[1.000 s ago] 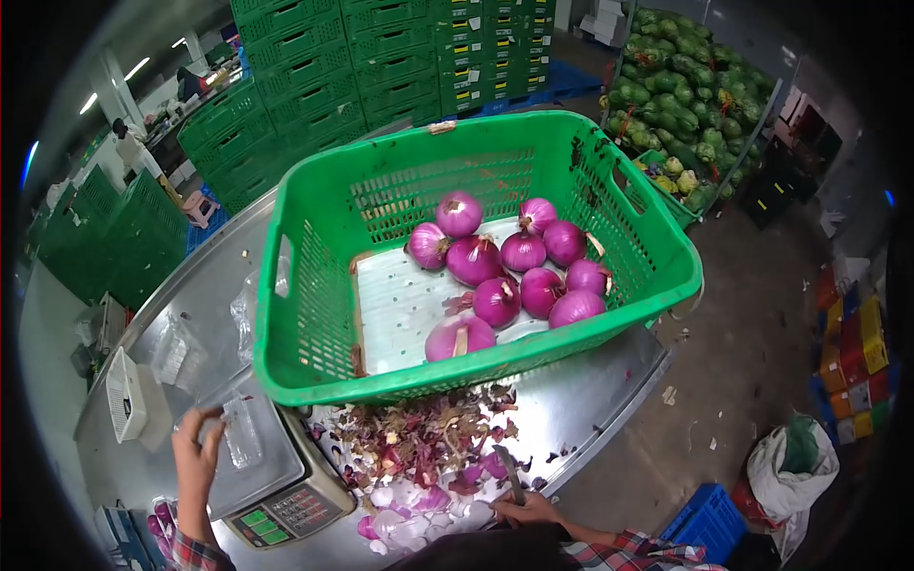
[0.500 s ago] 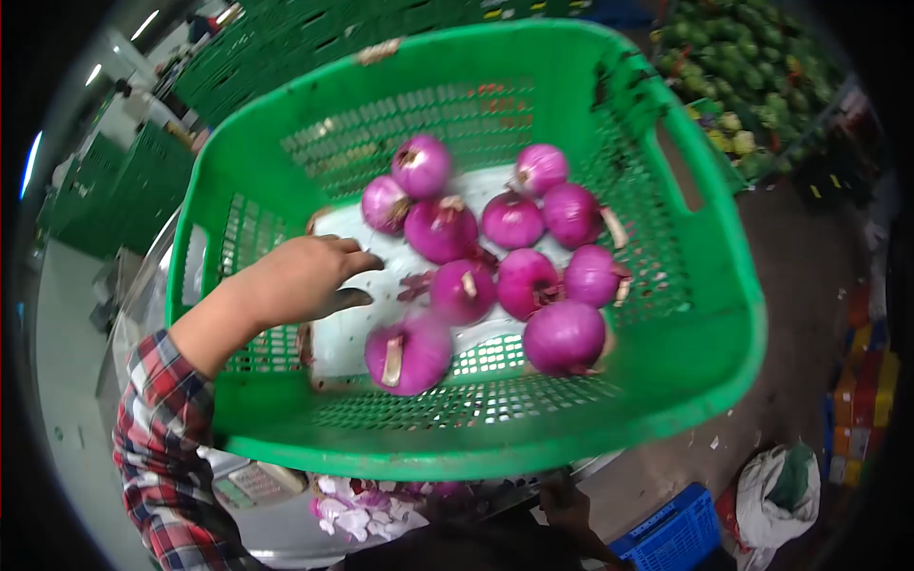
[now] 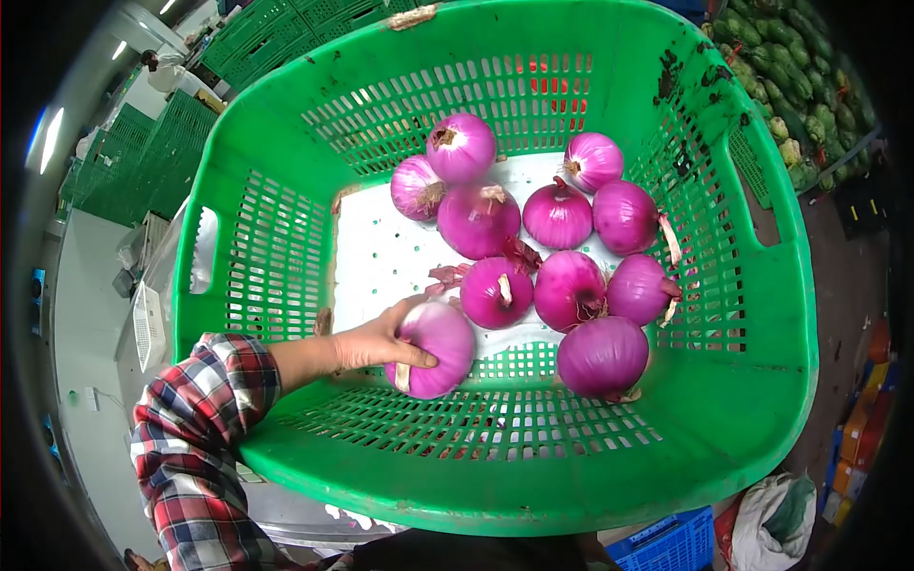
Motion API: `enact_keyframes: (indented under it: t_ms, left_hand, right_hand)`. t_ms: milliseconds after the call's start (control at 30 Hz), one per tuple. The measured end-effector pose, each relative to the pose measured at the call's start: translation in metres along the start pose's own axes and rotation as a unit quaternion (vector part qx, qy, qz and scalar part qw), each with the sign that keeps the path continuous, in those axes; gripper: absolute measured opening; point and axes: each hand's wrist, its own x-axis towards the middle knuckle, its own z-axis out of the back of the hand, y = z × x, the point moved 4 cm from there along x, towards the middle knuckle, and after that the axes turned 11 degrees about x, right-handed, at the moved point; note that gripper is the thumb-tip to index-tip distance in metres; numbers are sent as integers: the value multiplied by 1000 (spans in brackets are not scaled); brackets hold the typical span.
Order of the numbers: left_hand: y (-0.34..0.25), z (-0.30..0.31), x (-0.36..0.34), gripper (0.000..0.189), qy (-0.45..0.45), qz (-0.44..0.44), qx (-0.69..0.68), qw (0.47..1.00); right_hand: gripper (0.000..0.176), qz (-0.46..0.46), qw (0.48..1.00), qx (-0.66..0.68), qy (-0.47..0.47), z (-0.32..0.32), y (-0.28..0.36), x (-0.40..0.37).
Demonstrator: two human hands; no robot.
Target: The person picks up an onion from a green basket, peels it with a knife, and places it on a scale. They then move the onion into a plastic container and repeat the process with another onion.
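Observation:
My left hand (image 3: pixel 381 341), in a plaid sleeve, is wrapped around a red onion (image 3: pixel 446 354) at the near left of the green basket (image 3: pixel 533 495). The thumb lies across the onion's front, and the other fingers are mostly hidden behind it. Several more red onions sit on the white perforated liner (image 3: pixel 376 252) to the right and behind, among them a red onion (image 3: pixel 497 290) just right of the held one. Another red onion (image 3: pixel 602 358) rests by the basket's near wall. My right hand is out of view.
Green crates (image 3: pixel 143 157) are stacked at the back left. Long green vegetables (image 3: pixel 785 57) lie in a heap at the far right. Below the basket are a metal surface (image 3: pixel 305 509), a blue crate (image 3: pixel 666 542) and a white sack (image 3: pixel 771 519).
My left hand has moved down and right and closed on the near-left onion, which it was apart from before. The view has shifted closer over the basket. My right hand has left the view.

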Motion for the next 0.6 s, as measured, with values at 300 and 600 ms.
enact_keyframes:
  t_ms: [300, 600]
  left_hand:
    - [12, 17, 4, 78, 34, -31, -128, 991]
    - [-82, 55, -144, 86, -115, -225, -105, 962]
  right_hand:
    - [30, 153, 988, -30, -1, -5, -13, 4]
    - [31, -68, 986, 127, 88, 2, 21, 12]
